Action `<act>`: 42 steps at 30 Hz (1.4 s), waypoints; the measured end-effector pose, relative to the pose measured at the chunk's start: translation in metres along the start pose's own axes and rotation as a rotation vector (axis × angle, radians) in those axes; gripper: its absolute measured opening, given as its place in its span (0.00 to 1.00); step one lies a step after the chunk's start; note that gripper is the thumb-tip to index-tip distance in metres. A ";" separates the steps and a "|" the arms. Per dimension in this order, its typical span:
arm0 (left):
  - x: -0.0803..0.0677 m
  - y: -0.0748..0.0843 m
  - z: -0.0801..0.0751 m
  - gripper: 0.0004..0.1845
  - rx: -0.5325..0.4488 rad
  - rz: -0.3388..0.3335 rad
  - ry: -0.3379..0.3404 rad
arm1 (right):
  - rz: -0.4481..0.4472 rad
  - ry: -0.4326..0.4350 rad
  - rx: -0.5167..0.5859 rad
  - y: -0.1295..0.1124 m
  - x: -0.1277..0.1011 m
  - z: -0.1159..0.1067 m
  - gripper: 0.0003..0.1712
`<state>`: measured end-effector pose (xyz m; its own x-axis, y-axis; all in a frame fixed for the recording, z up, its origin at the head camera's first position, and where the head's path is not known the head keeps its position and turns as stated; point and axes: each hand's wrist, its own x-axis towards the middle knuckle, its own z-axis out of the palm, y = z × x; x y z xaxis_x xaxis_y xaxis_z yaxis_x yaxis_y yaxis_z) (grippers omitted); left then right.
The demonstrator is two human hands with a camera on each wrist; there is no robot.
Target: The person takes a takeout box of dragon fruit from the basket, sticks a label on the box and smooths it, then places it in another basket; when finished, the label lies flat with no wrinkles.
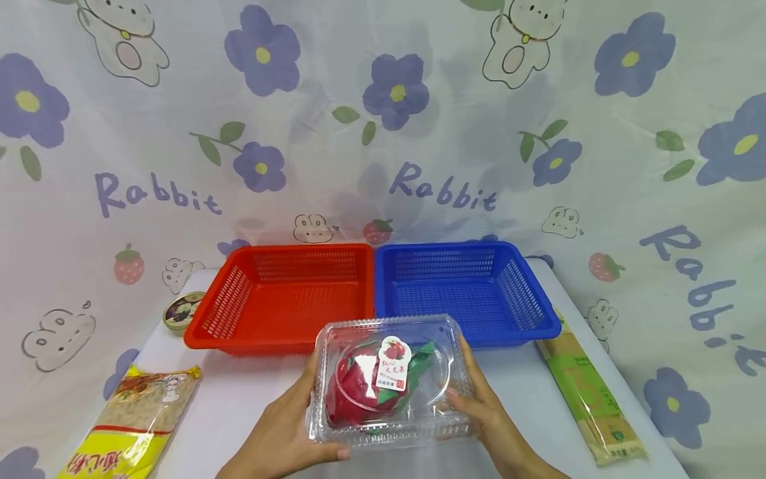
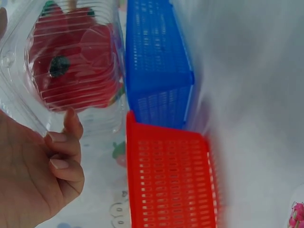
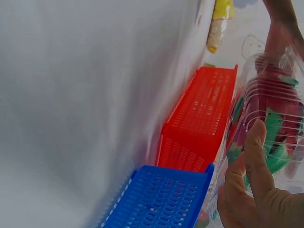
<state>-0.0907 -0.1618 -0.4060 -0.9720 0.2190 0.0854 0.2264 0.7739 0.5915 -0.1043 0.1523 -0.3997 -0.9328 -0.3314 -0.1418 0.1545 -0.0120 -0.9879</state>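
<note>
Clear plastic box [image 1: 389, 379] with a red dragon fruit [image 1: 362, 389] sits between both hands, left hand [image 1: 287, 432] and right hand [image 1: 487, 412], whose fingers [image 1: 457, 396] grip its sides above the table [image 1: 239, 406].

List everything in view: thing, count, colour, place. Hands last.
clear clamshell box: 1, transparent, red-and-green dragon fruit inside, front centre, held from both sides
red basket: 1, red, behind the box, left
blue basket: 1, blue, touching the red basket's right side
round tin: 1, dark printed lid, left of the red basket
yellow noodle packet: 1, yellow, front left
long green-labelled packet: 1, tan and green, right edge
left hand: 1, grips the box's left side
right hand: 1, grips the box's right side
</note>
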 end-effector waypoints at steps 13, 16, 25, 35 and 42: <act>-0.006 0.005 0.000 0.75 -0.128 -0.186 -0.103 | 0.002 -0.010 0.061 -0.001 -0.002 0.001 0.42; -0.012 0.008 -0.003 0.73 -0.156 -0.259 -0.141 | 0.012 -0.023 0.052 -0.001 -0.001 0.003 0.41; -0.018 0.005 -0.002 0.71 -0.133 -0.186 -0.122 | 0.024 0.024 0.041 -0.005 0.004 0.003 0.41; -0.014 0.004 0.003 0.70 -0.079 -0.170 -0.114 | 0.057 0.077 0.045 -0.006 0.011 -0.005 0.44; 0.000 -0.004 0.007 0.69 -0.028 0.008 0.005 | 0.028 0.110 0.019 -0.013 0.027 -0.014 0.45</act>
<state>-0.0914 -0.1612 -0.4139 -0.9705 0.2220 0.0939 0.2320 0.7551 0.6132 -0.1365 0.1570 -0.3913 -0.9579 -0.2267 -0.1760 0.1859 -0.0228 -0.9823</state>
